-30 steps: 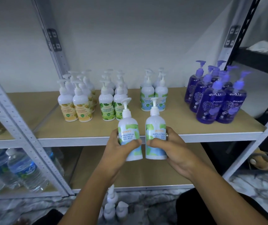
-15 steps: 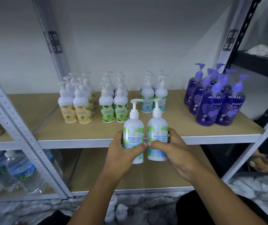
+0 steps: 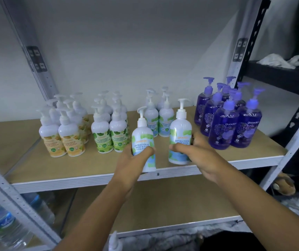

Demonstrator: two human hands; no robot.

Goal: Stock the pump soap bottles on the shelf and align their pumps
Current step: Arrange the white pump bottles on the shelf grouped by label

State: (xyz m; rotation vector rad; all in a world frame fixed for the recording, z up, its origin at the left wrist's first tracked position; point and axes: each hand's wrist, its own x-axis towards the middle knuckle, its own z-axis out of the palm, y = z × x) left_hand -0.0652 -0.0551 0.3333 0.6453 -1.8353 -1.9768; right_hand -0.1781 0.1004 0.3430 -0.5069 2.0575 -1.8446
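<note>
My left hand (image 3: 136, 158) grips a white cool-mint pump bottle (image 3: 142, 136) tilted slightly left, its base over the shelf's front edge. My right hand (image 3: 197, 153) holds a second cool-mint bottle (image 3: 180, 134) upright, its base on the wooden shelf (image 3: 27, 160) near the front. The two bottles are apart, with a gap between them. Behind them stand more cool-mint bottles (image 3: 158, 115). Further left are green-label bottles (image 3: 108, 131) and yellow-label bottles (image 3: 61, 136). Purple bottles (image 3: 230, 120) cluster at the right.
Grey metal uprights frame the shelf at the left (image 3: 9, 194) and right (image 3: 290, 142). Water bottles (image 3: 2, 225) sit on the lower left shelf. A pump top (image 3: 115, 241) shows at the bottom edge. A black rack (image 3: 281, 75) with white cloth stands at the right.
Both hands have carried the two bottles up and forward onto the shelf. The bottles, held side by side before, have moved apart, and the left one has tilted.
</note>
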